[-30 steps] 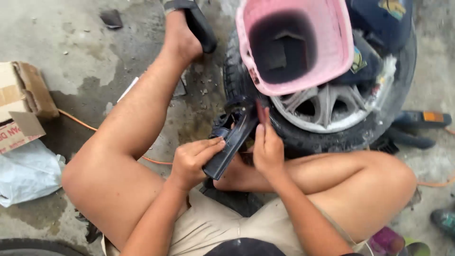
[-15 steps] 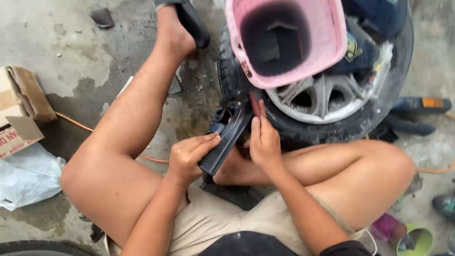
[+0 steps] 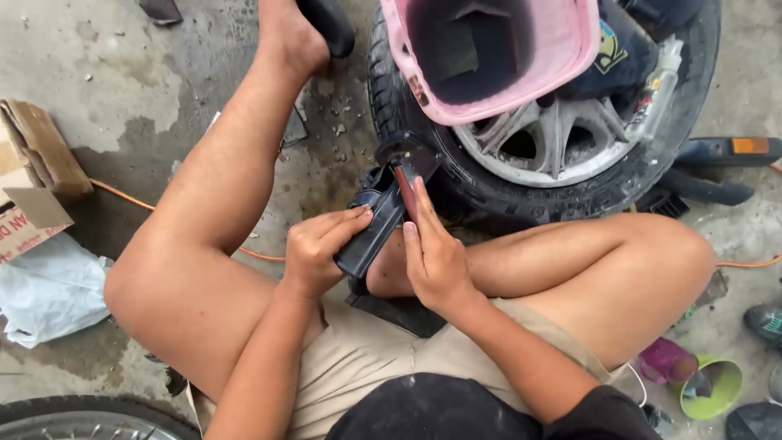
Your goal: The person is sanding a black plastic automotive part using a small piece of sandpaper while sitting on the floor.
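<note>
I sit on the ground with my knees apart, a long black tool (image 3: 376, 231) between my hands. My left hand (image 3: 318, 251) grips its lower end from the left. My right hand (image 3: 432, 253) lies along its right side, fingers stretched up toward the tool's reddish upper part (image 3: 406, 189). The tool's top reaches the black tyre (image 3: 481, 189) of a wheel with a silver spoked rim (image 3: 546, 140) lying flat just ahead of me.
A pink plastic tub (image 3: 497, 73) rests on the wheel. A cardboard box (image 3: 37, 175) and white plastic bag (image 3: 45, 289) lie at the left, with an orange cable (image 3: 122, 195) across the concrete. A green cup (image 3: 710, 389) sits at the lower right, another tyre (image 3: 73, 411) at the bottom left.
The view has shifted downward, so everything sits higher in the frame. Both hands stay on the black tool with little change in grip.
</note>
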